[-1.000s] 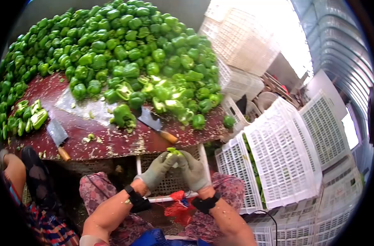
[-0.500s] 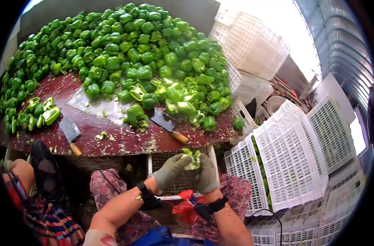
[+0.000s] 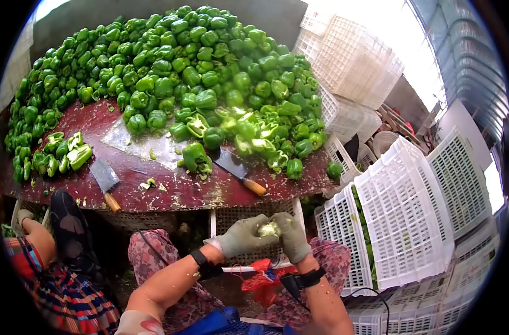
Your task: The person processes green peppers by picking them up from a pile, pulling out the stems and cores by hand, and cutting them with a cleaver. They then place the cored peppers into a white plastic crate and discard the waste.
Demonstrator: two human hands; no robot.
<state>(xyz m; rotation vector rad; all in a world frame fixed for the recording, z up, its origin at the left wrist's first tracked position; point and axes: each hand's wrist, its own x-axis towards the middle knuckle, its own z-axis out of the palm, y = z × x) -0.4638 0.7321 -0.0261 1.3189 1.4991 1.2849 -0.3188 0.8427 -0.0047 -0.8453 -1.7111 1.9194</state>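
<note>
From here I see the left hand (image 3: 242,238) and right hand (image 3: 293,237), both gloved, curled partly closed on a pale pepper piece (image 3: 269,229) between them, above the white crate (image 3: 237,215). Light fingertip pressure and low wrists suit such soft, fragile flesh; I can't tell how firmly either grips.

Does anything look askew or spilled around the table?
Yes. Pale seeds litter the table, looking spilled. The left knife has its handle at the front edge, so it might get knocked off. One pepper sits near the right edge, apart from the pile.
</note>
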